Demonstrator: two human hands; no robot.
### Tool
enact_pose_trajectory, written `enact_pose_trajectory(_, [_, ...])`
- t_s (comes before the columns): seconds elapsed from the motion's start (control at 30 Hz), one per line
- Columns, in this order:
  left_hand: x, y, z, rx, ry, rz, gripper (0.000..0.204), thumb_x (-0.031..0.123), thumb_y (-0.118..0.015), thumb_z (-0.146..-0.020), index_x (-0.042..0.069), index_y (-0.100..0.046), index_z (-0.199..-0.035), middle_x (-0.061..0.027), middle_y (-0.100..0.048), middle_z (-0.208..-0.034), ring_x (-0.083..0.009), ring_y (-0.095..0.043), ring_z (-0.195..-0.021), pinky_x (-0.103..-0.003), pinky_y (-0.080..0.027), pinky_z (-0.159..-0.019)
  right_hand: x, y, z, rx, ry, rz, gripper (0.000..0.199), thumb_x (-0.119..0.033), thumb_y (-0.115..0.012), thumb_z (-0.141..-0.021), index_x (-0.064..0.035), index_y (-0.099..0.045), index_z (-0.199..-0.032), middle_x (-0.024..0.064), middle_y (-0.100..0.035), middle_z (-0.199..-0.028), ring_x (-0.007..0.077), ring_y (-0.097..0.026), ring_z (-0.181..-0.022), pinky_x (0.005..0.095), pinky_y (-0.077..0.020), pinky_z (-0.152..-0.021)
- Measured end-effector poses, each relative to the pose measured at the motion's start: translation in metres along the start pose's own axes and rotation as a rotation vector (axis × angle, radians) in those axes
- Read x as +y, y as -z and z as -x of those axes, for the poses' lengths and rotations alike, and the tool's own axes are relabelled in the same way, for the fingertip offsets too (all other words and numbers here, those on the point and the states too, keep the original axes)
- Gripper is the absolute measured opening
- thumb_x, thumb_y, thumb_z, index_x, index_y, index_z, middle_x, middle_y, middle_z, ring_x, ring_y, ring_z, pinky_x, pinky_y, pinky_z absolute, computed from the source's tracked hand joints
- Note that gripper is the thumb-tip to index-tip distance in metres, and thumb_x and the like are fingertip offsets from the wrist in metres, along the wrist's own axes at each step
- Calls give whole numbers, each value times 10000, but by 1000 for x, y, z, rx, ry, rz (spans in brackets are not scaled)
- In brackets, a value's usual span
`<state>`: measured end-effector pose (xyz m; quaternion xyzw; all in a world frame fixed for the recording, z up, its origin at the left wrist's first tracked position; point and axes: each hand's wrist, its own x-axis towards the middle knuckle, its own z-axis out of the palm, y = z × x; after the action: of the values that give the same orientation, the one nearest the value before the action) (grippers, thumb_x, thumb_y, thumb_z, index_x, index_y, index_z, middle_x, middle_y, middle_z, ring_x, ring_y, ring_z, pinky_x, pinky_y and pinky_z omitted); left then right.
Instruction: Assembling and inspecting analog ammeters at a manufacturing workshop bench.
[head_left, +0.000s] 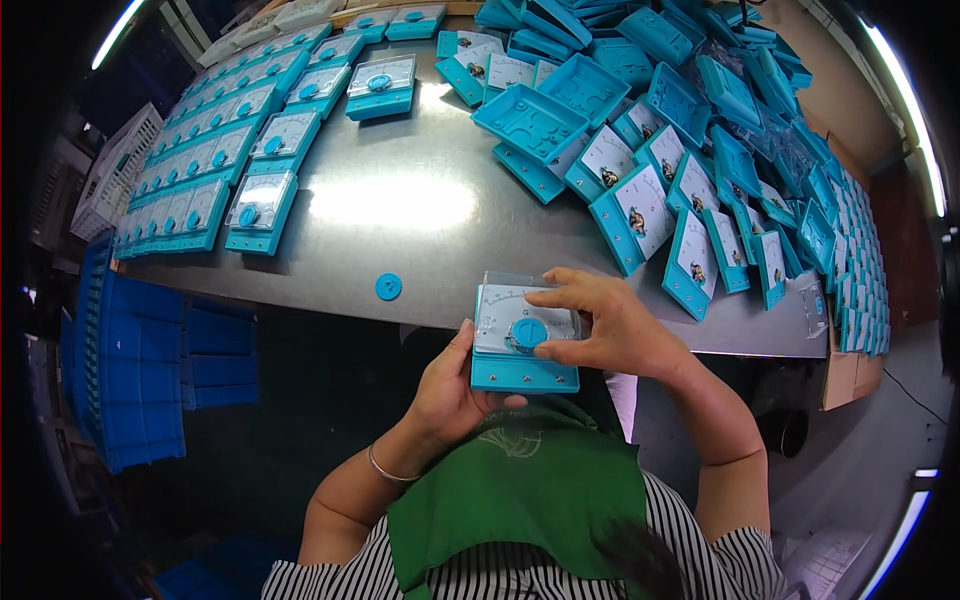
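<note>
Just off the table's front edge, my left hand (447,392) holds a teal panel meter (525,373) from its left side and underneath. The meter has a white dial, a round teal knob (528,335) and several small screws along its near strip. A clear plastic cover (507,281) lies over the dial, its far edge standing past the teal body. My right hand (625,325) is curved over the cover's right part, thumb beside the knob and fingers at the far edge. On the tabletop ahead lies a loose round teal knob piece (389,287).
Rows of covered meters (207,150) fill the table's left side, one meter (381,88) standing apart. To the right, uncovered meters (640,215) and empty teal housings (530,122) lie heaped across the metal table (400,240). Blue bins (135,360) stand below left.
</note>
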<state>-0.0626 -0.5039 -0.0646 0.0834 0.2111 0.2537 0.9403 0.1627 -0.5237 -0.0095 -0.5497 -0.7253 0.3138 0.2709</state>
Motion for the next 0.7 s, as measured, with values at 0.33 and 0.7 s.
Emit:
enact_pose_trajectory(0.33, [-7, -9, 2, -20, 59, 116, 586, 466, -208, -1004, 15, -308, -1363, -213, -536, -1223, -333, -646, -959, -378, -624, -661, 6, 8, 6, -80, -65, -220, 517, -229, -802, -703, -64, -644, -1167, 87, -584, -1141, 82, -494, -705, 218, -405, -595])
enact_pose_trajectory(0.7, [-21, -14, 1, -54, 84, 71, 601, 489, -241, -995, 23, -340, -1361, -189, -544, -1231, -302, -646, -983, -376, -608, -720, 7, 10, 30, -96, -100, -257, 497, -208, -802, -709, -81, -653, -1166, 157, -564, -1231, 85, -505, -764, 229, -429, -640])
